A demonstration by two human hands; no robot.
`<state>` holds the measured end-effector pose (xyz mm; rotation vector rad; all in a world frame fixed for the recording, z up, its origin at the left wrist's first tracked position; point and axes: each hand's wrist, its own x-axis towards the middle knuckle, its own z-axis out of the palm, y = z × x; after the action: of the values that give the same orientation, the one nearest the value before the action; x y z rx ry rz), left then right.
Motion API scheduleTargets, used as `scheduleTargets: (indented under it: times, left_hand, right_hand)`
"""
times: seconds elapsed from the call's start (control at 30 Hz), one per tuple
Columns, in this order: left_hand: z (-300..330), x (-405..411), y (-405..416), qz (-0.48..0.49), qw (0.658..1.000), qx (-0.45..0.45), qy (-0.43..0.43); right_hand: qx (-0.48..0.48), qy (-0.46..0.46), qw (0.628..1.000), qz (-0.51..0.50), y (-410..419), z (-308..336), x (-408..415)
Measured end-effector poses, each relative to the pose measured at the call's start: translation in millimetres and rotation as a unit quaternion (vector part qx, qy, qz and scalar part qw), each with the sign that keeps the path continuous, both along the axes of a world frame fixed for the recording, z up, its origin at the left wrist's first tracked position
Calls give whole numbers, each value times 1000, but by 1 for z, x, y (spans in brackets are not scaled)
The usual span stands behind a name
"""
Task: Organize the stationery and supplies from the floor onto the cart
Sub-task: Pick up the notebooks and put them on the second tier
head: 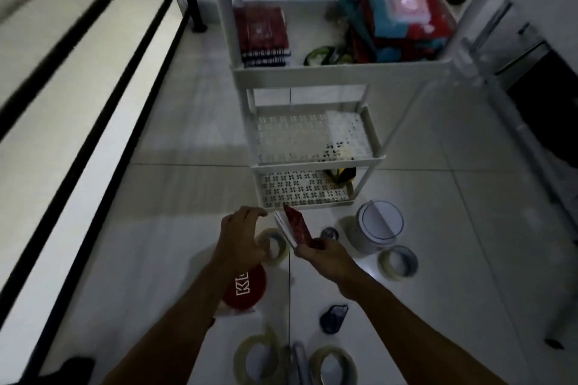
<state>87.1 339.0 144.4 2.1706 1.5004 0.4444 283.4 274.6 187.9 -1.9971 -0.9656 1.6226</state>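
The right hand [325, 255] is seen low over the tiled floor [156, 228], its fingers [316, 244] closed on the lower end of a small red-covered notebook [295, 226]; the notebook is held tilted, its white page edges facing left and its upper corner lying just in front of the bottom shelf of the white cart [316, 162]. The left hand [240, 237] is held beside it with nothing gripped, the fingers [255, 212] loosely curled and moderately spread; they hang above a roll of clear tape [275, 244], and contact with the roll cannot be judged. A red round lid with white letters [247, 289] is partly covered by the left forearm. More tape rolls are noted on the floor: one [398, 262] right of the right hand, and two [259, 359] [331, 364] at the lower edge of the view. A white cylindrical container [377, 228] stands near the cart's front right corner, with a small round dark object [330, 233] just left of it; a dark, blurred object [334, 317] lies between the forearms. On the cart's top shelf a stack of red spiral notebooks [264, 36] is placed at the left and a tilted pile of red and teal items [403, 15] at the right. A yellow-and-black item [341, 175] is seen on the bottom shelf.
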Motion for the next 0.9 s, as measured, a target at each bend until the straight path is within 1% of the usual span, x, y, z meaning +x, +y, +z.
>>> scheduleTargets:
  times: [0.27, 0.37, 0.43, 0.53, 0.63, 0.77, 0.9]
  left_hand:
    - [115, -11, 20, 8, 992, 102, -71]
    - [165, -14, 33, 31, 986, 97, -129]
    - [203, -11, 44, 51, 976, 100, -185]
    - [262, 2, 66, 76, 950, 134, -270]
    - [312, 19, 86, 88, 929, 161, -321]
    - [336, 30, 105, 113, 923, 171, -327]
    - [339, 31, 121, 74, 933, 151, -319]
  right_hand:
    - [108, 31, 993, 46, 18, 125, -4]
    - [141, 27, 989, 32, 19, 175, -4]
    - [163, 25, 986, 16, 19, 196, -1]
    - [185, 40, 982, -4, 20, 214, 2]
    - [228, 38, 973, -21, 30, 230, 6]
    - [295, 15, 954, -45, 46, 252, 4]
    - [318, -65, 944, -66, 82, 258, -1]
